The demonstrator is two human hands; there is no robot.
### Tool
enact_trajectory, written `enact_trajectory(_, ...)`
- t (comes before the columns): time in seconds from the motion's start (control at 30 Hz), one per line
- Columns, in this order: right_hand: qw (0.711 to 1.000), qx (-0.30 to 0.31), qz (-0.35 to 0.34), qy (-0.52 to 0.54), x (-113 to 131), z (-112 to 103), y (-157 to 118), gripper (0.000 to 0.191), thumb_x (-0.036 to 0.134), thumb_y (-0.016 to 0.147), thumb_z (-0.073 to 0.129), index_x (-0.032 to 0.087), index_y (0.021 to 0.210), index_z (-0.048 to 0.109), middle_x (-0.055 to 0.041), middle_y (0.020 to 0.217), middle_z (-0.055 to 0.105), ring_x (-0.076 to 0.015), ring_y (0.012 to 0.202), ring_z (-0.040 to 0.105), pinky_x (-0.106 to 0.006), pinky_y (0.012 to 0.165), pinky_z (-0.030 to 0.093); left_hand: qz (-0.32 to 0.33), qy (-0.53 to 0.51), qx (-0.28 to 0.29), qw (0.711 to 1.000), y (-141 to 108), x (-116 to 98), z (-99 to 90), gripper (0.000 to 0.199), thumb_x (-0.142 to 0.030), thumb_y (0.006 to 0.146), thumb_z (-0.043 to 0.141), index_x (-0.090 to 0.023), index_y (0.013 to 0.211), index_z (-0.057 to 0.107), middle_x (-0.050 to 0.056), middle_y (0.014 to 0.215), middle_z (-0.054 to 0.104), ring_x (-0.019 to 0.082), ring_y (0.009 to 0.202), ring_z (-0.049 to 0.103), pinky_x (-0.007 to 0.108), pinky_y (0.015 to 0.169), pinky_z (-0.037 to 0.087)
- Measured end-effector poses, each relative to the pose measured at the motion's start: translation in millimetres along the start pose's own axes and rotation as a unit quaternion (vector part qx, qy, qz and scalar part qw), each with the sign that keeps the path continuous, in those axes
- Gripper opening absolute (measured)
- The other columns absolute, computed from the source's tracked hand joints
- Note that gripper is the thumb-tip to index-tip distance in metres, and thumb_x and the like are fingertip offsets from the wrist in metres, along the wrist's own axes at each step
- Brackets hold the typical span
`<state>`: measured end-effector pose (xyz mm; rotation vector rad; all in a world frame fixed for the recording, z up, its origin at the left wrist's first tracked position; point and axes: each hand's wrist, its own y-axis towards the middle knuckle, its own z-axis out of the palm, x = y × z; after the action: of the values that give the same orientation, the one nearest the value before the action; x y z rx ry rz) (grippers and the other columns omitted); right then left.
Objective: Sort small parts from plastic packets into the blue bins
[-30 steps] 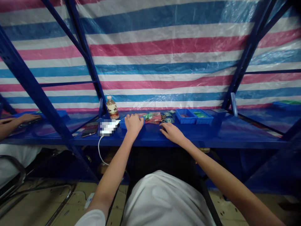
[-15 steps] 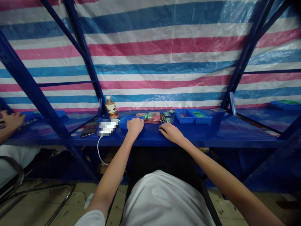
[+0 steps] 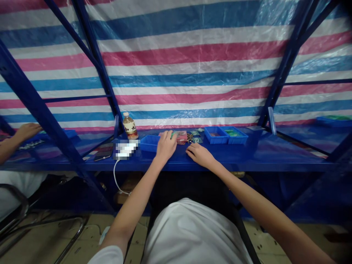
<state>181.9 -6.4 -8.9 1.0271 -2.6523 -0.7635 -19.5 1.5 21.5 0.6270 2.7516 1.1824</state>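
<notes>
My left hand (image 3: 166,146) reaches over small green packets at the right end of a blue tray (image 3: 149,143), its fingers bent forward over them; whether it grips one is hidden. A pink sheet (image 3: 182,137) lies just beyond it, beside a small heap of brass-coloured pieces (image 3: 189,138) and clear packets (image 3: 197,136). My right hand (image 3: 200,153) rests on the blue table (image 3: 247,157), fingers loosely curled and apart, holding nothing visible. Behind it to the right stand two joined blue bins (image 3: 216,135), the right one with green packets (image 3: 232,133).
A drink bottle (image 3: 130,126) stands at the back left, near a blurred-out white device with a cable (image 3: 117,179) and a dark phone (image 3: 103,152). Blue rack posts (image 3: 284,62) flank the table. At far left, another person's hand (image 3: 29,131) is over a tray.
My left hand has moved right, from the blue tray to the green packets, and its fingers have stretched forward. The other person's hand has moved right. My right hand has stayed put.
</notes>
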Motion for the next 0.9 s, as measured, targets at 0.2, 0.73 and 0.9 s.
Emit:
enact_trajectory(0.2, 1.0, 0.002, 0.0, -0.002, 0, 0, 0, 0.031, 0.03, 0.1, 0.039, 0.015, 0.099, 0.066, -0.0107, 0.096, 0.063, -0.0209, 0.098, 0.057, -0.031, 0.09, 0.044, 0.058, -0.122, 0.09, 0.987, -1, 6, 38.3, 0.044, -0.029, 0.096, 0.041, -0.021, 0.139, 0.044, 0.01, 0.148, 0.037, 0.026, 0.139, 0.03, 0.042, 0.114, 0.03)
enact_trajectory(0.73, 1.0, -0.011, -0.019, -0.015, 2, -2, 0, 0.032, 0.029, 0.1, 0.039, 0.015, 0.098, 0.068, -0.01, 0.093, 0.064, -0.0213, 0.093, 0.059, -0.032, 0.086, 0.046, 0.02, -0.146, 0.177, 0.973, -1, 13, 59.6, 0.048, -0.035, 0.098, 0.033, -0.008, 0.136, 0.046, 0.019, 0.145, 0.043, 0.027, 0.136, 0.04, 0.043, 0.113, 0.031)
enact_trajectory(0.9, 1.0, -0.015, -0.013, -0.011, 2, -3, 0, 0.031, 0.029, 0.099, 0.04, 0.015, 0.098, 0.068, -0.0098, 0.093, 0.064, -0.0209, 0.093, 0.059, -0.031, 0.086, 0.045, 0.018, -0.125, 0.172, 0.977, 0, 11, 57.1, 0.047, -0.034, 0.098, 0.034, -0.006, 0.131, 0.05, 0.021, 0.141, 0.046, 0.031, 0.132, 0.042, 0.046, 0.11, 0.033)
